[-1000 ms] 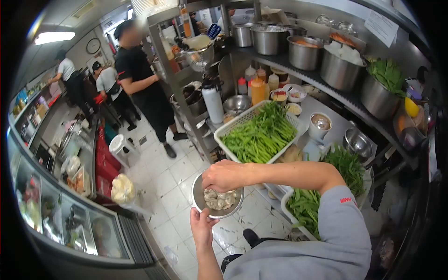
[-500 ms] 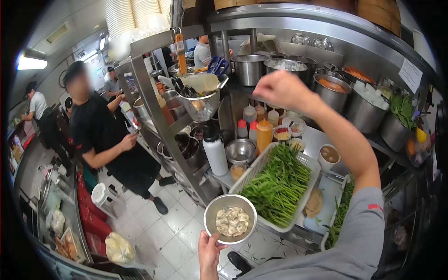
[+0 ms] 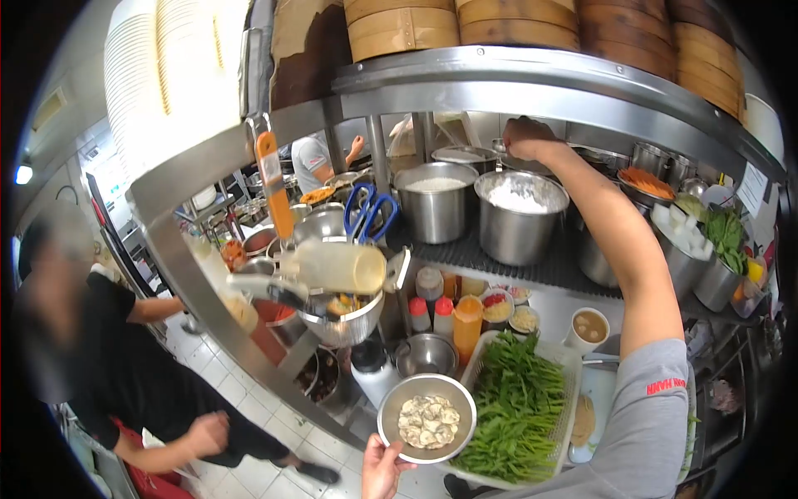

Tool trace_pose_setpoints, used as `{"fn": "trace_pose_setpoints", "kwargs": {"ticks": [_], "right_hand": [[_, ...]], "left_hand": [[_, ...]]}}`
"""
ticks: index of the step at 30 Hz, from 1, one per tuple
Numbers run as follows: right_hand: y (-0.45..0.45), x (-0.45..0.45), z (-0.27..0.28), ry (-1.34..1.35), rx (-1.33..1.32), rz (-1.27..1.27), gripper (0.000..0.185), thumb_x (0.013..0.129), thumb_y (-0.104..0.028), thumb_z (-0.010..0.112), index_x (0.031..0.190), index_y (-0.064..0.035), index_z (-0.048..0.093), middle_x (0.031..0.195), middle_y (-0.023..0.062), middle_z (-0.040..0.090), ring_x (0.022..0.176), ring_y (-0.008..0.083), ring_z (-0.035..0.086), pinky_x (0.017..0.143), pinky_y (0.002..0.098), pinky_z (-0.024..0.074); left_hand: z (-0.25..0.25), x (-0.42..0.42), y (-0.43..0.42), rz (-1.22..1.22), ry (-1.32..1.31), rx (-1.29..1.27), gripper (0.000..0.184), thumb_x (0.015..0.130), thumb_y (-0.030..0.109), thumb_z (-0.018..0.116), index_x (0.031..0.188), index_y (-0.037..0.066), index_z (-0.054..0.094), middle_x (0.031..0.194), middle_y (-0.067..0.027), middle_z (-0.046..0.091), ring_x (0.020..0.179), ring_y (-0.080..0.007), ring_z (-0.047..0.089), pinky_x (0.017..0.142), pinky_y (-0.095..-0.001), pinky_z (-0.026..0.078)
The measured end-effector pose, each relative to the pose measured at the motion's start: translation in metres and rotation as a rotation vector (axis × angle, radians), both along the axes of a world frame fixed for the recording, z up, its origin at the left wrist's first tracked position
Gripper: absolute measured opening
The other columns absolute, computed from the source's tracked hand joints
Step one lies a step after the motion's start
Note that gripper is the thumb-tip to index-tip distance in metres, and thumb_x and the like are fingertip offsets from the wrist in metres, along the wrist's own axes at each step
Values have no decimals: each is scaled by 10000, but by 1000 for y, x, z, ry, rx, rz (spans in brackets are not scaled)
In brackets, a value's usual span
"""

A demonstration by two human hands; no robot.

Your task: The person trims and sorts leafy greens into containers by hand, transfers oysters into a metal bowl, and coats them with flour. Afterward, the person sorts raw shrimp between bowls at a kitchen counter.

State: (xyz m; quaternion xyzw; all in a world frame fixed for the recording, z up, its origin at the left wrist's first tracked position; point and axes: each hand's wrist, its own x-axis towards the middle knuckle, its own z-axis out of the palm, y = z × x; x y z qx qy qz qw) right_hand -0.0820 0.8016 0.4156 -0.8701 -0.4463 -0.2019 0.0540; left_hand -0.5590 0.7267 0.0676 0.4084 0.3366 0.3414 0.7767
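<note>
My left hand grips the rim of a small metal bowl, thumb over the edge. In the bowl lie several pale, grey-edged pieces that look like shucked oysters. My right arm stretches far forward over the shelf, and my right hand is at the back, above a metal pot behind the pot of white powder. Its fingers are curled downward, and their tips, with anything in them, are hidden. Beside the bowl, a white basket holds leafy green stalks.
Squeeze bottles, an empty-looking metal bowl and a white flask crowd the lower counter. A colander of utensils juts out at the left. Bamboo steamers line the top shelf. A person in black stands close at left.
My right hand has reached farther forward, to the back pots. The bowl in my left hand has moved slightly right and the view is nearer the shelf. The person in black appears closer.
</note>
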Motion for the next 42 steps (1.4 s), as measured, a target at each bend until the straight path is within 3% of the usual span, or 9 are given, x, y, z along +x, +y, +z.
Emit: {"fn": "trace_pose_setpoints", "kwargs": {"ticks": [3,4,6,8,10,13,15,27,42], "right_hand": [[27,17,2,104,-93,34,318,795,-45,565,1085,76,613,1138,269,614,1055,357,623,893,423,506],[55,68,-18,-14,-29,84,217,748,-148,618,886,-5,705,945,218,671,831,330,667,747,433,526],[70,91,-23,-126,-187,191,253,765,-210,619,910,-25,711,958,209,673,836,331,661,759,438,517],[81,102,-25,-9,-280,131,250,775,-267,635,895,-65,723,911,189,681,836,299,662,755,402,524],[68,46,-3,225,-311,-92,244,797,-277,630,902,-77,724,852,159,683,847,230,660,755,353,525],[76,48,2,92,-358,-40,238,811,-270,623,921,-82,719,780,119,675,771,184,656,701,332,529],[83,59,4,41,-348,-28,239,811,-270,624,923,-81,719,779,118,675,768,184,656,700,333,529],[127,98,-23,166,-363,180,242,810,-266,630,935,-77,716,774,110,677,753,186,655,692,334,530],[101,121,-16,198,-221,400,248,809,-261,639,951,-71,712,768,100,680,734,189,654,682,337,531]], "left_hand": [[14,16,21,-16,78,49,204,935,107,503,1136,69,503,972,-59,627,630,-85,569,469,-198,439],[22,22,27,-21,116,63,210,936,112,504,1141,69,504,961,-56,626,616,-80,562,458,-193,429],[22,31,41,-65,136,36,208,933,127,515,1132,66,517,949,-53,625,573,-68,536,433,-183,396],[29,36,52,-116,170,8,205,930,130,522,1124,64,521,951,-54,625,558,-64,527,424,-183,384],[30,38,59,-172,157,4,204,924,138,551,1110,56,526,968,-63,623,669,-97,572,505,-212,449],[18,39,65,-194,124,13,202,927,133,559,1109,53,526,994,-69,619,778,-129,597,595,-242,495],[19,40,68,-205,117,-16,197,930,128,561,1108,51,527,1017,-75,617,847,-146,604,653,-260,514],[8,58,77,-210,107,-44,243,930,150,566,1134,41,492,1025,-106,622,757,-156,637,559,-243,543],[5,66,75,-181,152,-77,243,957,115,508,1186,35,499,1071,-101,616,822,-147,631,590,-233,546]]}}
